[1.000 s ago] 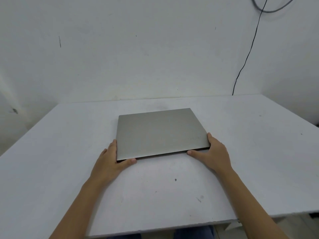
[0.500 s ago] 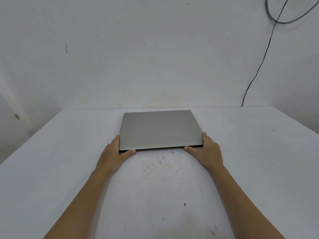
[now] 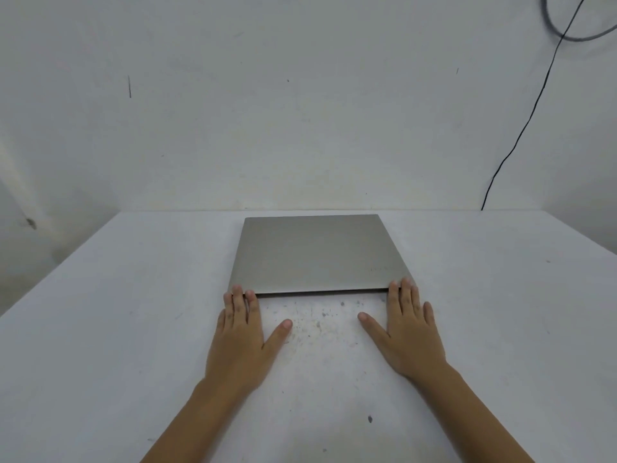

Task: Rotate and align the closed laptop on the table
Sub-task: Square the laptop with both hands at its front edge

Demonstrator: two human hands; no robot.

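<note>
white table [image 3: 133,329], closed laptop [image 3: 317,253] lying square, both hands [image 3: 242,339] [image 3: 409,332] flat, fingers spread, fingertips touching its near edge

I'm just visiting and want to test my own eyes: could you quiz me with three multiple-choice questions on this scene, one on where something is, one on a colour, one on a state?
1. Where do the fingertips touch the flat grey metal laptop?
A. far edge
B. near corners
C. middle of the lid

2. What colour is the thin cable on the wall?
A. black
B. red
C. yellow

3. How is the laptop?
A. open
B. closed, flat on the white table
C. standing on edge

Answers:
1 B, left hand and right hand reach its near corners.
2 A, a dark line on the pale wall.
3 B, only the lid shows.
</note>
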